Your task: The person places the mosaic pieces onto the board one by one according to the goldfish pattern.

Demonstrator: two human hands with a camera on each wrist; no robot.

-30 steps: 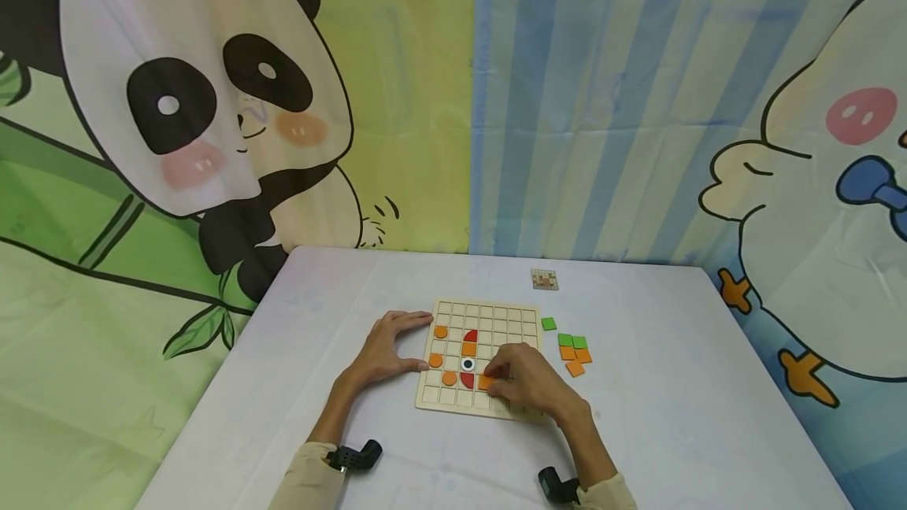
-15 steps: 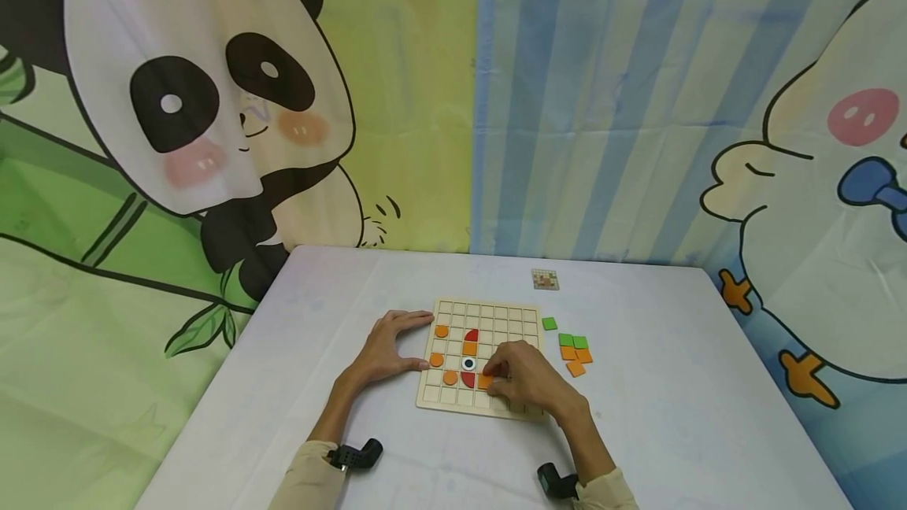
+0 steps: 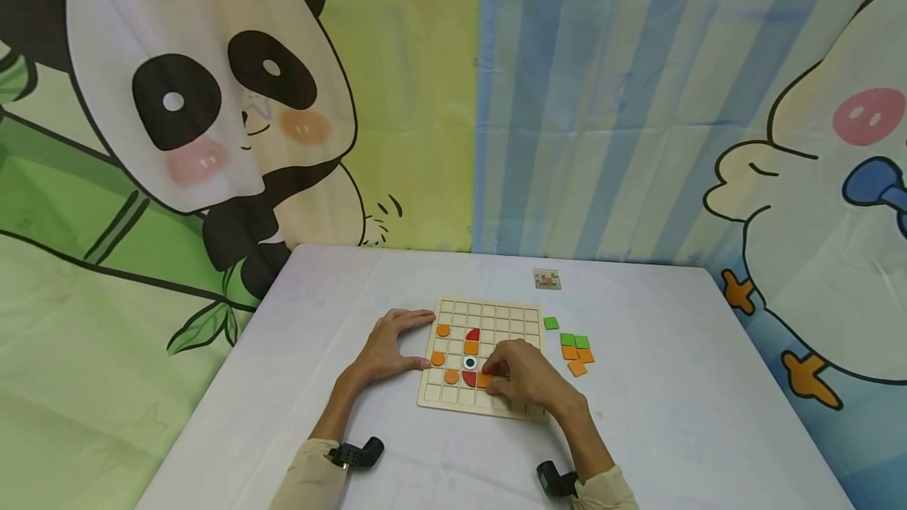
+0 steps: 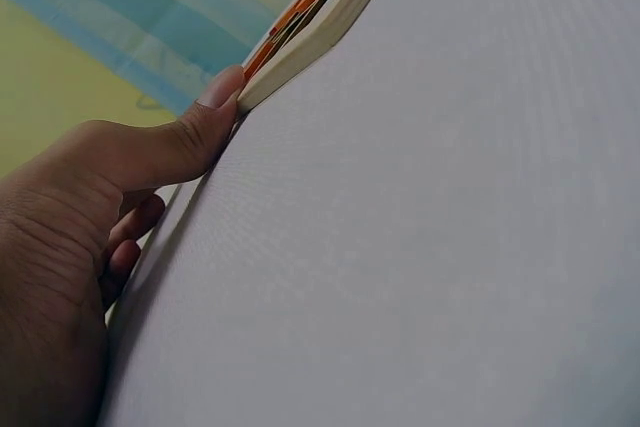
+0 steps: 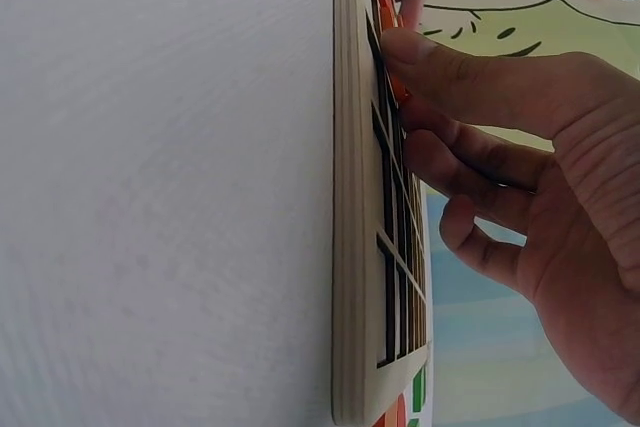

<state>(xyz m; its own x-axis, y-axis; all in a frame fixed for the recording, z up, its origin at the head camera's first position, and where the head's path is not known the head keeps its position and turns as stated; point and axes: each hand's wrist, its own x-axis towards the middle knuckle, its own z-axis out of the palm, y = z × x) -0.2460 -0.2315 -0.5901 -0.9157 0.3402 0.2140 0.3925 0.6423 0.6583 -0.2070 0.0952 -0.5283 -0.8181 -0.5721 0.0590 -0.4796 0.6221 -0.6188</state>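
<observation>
A wooden grid board (image 3: pixel 450 395) lies on the white table. My left hand (image 3: pixel 388 346) touches its left edge, thumb and fingers spread; the left wrist view shows the thumb (image 4: pixel 185 142) against the board's side. My right hand (image 3: pixel 527 374) is over the board's lower right part, pinching an orange square tile (image 3: pixel 483 380) at a cell beside a red quarter-round piece (image 3: pixel 469 378). In the right wrist view the thumb (image 5: pixel 450 62) is on the orange tile. Above the red piece are a black-and-white round piece (image 3: pixel 470 363), an orange square (image 3: pixel 471 348) and another red piece (image 3: pixel 473 334).
Several orange discs (image 3: pixel 438 359) sit in cells on the board's left side. To the right of the board lie green tiles (image 3: pixel 551 323) and orange tiles (image 3: pixel 577 368). A small patterned card (image 3: pixel 547 279) is near the table's back edge, before printed curtains.
Both hands hold nearly the same places. The right fingers have shifted very slightly on the orange square tile, and the head view has tilted a little.
</observation>
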